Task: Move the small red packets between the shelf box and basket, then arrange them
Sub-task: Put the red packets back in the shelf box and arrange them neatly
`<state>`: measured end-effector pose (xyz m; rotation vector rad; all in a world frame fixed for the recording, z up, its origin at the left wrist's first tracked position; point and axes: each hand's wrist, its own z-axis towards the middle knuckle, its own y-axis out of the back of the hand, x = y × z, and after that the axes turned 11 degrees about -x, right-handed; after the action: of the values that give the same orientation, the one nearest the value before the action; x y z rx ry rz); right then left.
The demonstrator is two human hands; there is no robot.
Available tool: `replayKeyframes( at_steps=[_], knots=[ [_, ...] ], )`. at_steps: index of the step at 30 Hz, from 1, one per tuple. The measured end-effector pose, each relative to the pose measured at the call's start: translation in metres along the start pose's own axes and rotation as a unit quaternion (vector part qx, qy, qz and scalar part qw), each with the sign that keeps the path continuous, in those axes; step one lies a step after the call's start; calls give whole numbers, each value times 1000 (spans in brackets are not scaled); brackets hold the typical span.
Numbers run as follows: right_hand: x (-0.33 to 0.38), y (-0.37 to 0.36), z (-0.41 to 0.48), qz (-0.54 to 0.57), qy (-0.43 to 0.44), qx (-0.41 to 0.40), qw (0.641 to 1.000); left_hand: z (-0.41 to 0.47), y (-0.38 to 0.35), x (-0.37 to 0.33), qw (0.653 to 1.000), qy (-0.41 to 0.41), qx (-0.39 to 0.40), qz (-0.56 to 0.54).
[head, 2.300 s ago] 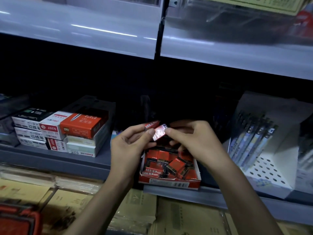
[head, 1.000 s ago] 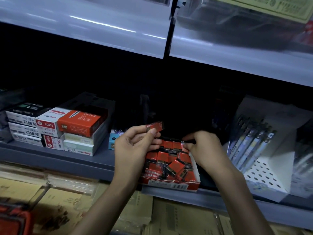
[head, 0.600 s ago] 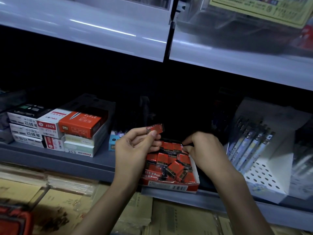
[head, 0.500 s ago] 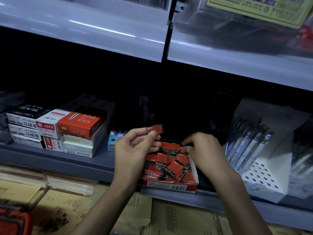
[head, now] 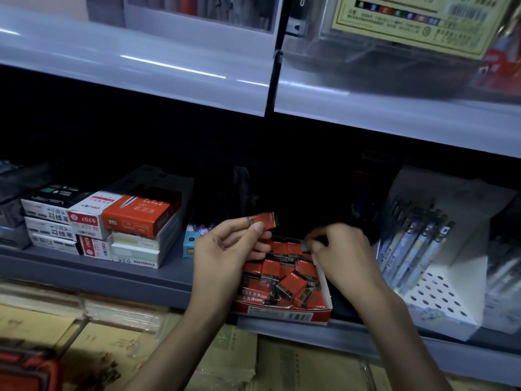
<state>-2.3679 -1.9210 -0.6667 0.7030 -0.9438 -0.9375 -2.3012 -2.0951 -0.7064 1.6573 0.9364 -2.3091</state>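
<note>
Red packet point(head: 261, 220) lengthwise level, pointing right, in left hand point(head: 222, 253) grip, right hand point(head: 339, 253) grip unclear

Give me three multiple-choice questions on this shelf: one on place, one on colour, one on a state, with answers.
1. Relative to the shelf box, the white pen display stands: A left; B right; C on top.
2. The packets in the box are mostly: A red; B blue; C green.
3. The left hand: A lies flat; B hangs empty; C pinches a red packet.
Answers: 1 B, it stands beyond the box's right wall. 2 A, red faces fill the box. 3 C, thumb and fingers pinch it above the box.
</note>
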Motion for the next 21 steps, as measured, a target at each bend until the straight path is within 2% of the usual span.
replayKeyframes(
  at_steps=[2, 4, 5, 7, 10, 12, 15, 18, 21],
  knots=[
    [5, 8, -1, 150, -25, -42, 988, 0, 0, -1, 1000, -11, 5, 11],
    [16, 22, -6, 340, -65, 12, 938, 0, -1, -1, 999, -28, 14, 24],
    [22, 27, -9, 393, -71, 51, 916, -1, -1, -1, 998, -38, 21, 34],
    [28, 29, -13, 426, -67, 82, 898, -2, -2, -1, 996, -55, 38, 57],
    [25, 26, -11, 456, -104, 74, 881, -3, -3, 0, 994, -72, 50, 68],
    [17, 28, -6, 456, -117, 32, 882, -1, -2, 2, 995, -77, 36, 57],
    [0, 29, 4, 345, -94, -48, 933, 2, 0, 4, 997, -67, 8, 24],
    [-10, 18, 6, 214, -73, -49, 973, 3, 1, 4, 998, -55, 0, -7],
    [-11, 9, 6, 142, -56, -22, 988, 3, 1, 5, 998, -54, -7, -17]
  ],
)
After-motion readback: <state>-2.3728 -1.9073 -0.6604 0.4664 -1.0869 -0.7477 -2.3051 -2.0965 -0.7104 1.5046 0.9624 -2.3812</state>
